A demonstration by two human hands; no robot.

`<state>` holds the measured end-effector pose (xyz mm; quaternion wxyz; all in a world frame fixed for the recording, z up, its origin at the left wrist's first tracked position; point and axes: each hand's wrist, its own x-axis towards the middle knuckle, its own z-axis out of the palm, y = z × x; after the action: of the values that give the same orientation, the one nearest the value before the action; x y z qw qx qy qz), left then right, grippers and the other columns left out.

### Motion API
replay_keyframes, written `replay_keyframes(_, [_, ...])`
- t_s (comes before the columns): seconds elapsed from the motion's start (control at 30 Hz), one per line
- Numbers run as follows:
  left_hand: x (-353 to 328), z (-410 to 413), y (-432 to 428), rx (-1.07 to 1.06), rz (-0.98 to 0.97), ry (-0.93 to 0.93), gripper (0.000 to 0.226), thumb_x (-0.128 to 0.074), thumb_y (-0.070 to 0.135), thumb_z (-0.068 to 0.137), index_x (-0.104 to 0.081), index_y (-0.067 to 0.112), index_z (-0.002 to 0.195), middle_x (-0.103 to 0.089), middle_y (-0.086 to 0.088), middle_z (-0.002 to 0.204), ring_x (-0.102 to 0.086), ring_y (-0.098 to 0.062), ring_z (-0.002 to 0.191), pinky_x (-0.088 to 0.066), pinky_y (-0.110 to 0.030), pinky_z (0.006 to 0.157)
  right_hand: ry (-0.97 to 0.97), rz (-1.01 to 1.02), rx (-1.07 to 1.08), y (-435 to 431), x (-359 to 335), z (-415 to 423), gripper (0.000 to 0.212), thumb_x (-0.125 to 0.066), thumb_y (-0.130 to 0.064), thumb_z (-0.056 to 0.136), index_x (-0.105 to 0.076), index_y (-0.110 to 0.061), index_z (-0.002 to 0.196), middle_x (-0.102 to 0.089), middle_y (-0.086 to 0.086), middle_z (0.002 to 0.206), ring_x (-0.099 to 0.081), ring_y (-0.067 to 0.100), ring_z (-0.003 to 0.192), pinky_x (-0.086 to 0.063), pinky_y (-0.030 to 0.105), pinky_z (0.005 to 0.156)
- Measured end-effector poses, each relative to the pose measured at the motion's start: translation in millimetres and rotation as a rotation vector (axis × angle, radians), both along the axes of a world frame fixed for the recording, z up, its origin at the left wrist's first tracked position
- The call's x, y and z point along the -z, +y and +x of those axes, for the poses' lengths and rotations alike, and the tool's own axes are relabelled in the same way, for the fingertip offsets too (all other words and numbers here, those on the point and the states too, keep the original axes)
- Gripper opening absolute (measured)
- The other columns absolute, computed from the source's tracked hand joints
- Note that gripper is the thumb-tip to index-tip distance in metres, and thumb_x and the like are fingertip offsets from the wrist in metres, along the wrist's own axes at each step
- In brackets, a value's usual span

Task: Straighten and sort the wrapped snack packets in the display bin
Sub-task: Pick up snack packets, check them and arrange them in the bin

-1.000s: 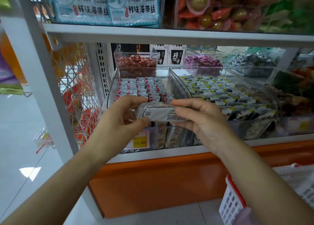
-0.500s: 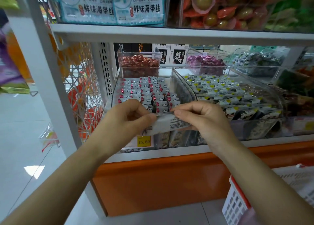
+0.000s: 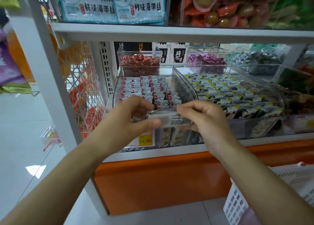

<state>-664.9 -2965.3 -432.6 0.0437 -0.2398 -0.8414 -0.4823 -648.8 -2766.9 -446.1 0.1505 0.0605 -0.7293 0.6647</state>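
Note:
A clear display bin (image 3: 182, 82) on the middle shelf holds rows of small silver snack packets (image 3: 149, 88) with red and white marks. Both hands hold one silver wrapped packet (image 3: 176, 120) level in front of the bin's front edge. My left hand (image 3: 134, 117) grips its left end, thumb underneath. My right hand (image 3: 203, 117) pinches its right end between thumb and fingers. The packet's printed back faces me. Its left part is hidden behind my left fingers.
A second clear bin (image 3: 271, 95) of yellow-marked packets sits to the right. Behind are tubs of red (image 3: 139, 60) and purple candies (image 3: 205, 60). A yellow price tag (image 3: 145, 140) hangs at the bin front. A white basket (image 3: 241, 202) stands lower right, a wire rack (image 3: 81, 92) on the left.
Both hands lowered the packet slightly toward the bin's front, then turned it so its flat printed back faces me again. The view has shifted a little closer.

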Motion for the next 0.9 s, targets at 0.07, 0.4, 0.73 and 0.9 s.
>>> replay_keyframes(0.07, [1.6, -0.9, 1.4, 0.005, -0.054, 0.018, 0.029, -0.065, 0.047, 0.066, -0.055, 0.039, 0.092, -0.061, 0.014, 0.093, -0.059, 0.004, 0.084, -0.048, -0.006, 0.069, -0.097, -0.046, -0.065, 4.4, -3.9, -1.7, 0.014, -0.066, -0.011, 0.083, -0.073, -0.013, 0.072, -0.071, 0.0, 0.071, -0.071, 0.02, 0.075, -0.059, 0.031, 0.059])
replay_keyframes(0.4, [2.6, -0.4, 6.1, 0.099, 0.02, -0.015, 0.022, -0.065, 0.022, 0.079, -0.058, 0.038, 0.092, -0.067, 0.018, 0.086, -0.064, 0.004, 0.082, -0.046, -0.004, 0.066, -0.421, -0.137, -0.363, 29.7, -15.7, -3.2, 0.019, -0.062, -0.015, 0.068, -0.066, 0.001, 0.078, -0.072, 0.014, 0.076, -0.071, 0.024, 0.069, -0.058, 0.033, 0.051])
replay_keyframes(0.73, [5.9, -5.5, 1.3, -0.034, 0.045, 0.025, 0.015, -0.053, 0.031, 0.089, -0.061, 0.028, 0.102, -0.069, 0.006, 0.089, -0.065, -0.004, 0.079, -0.056, -0.024, 0.073, -0.341, -0.233, -0.385, 23.6, -10.4, -6.0, 0.034, -0.061, -0.025, 0.075, -0.066, -0.001, 0.099, -0.072, 0.016, 0.09, -0.07, 0.023, 0.077, -0.06, 0.03, 0.061])
replay_keyframes(0.9, [6.7, -9.7, 4.9, -0.162, 0.162, 0.053, 0.013, -0.049, 0.028, 0.093, -0.061, 0.033, 0.093, -0.068, 0.008, 0.086, -0.066, -0.004, 0.074, -0.053, -0.012, 0.064, -0.103, -0.216, -0.262, 5.8, -4.1, -7.2, 0.044, -0.068, -0.011, 0.07, -0.063, -0.012, 0.113, -0.067, 0.013, 0.108, -0.071, 0.023, 0.086, -0.058, 0.027, 0.065])
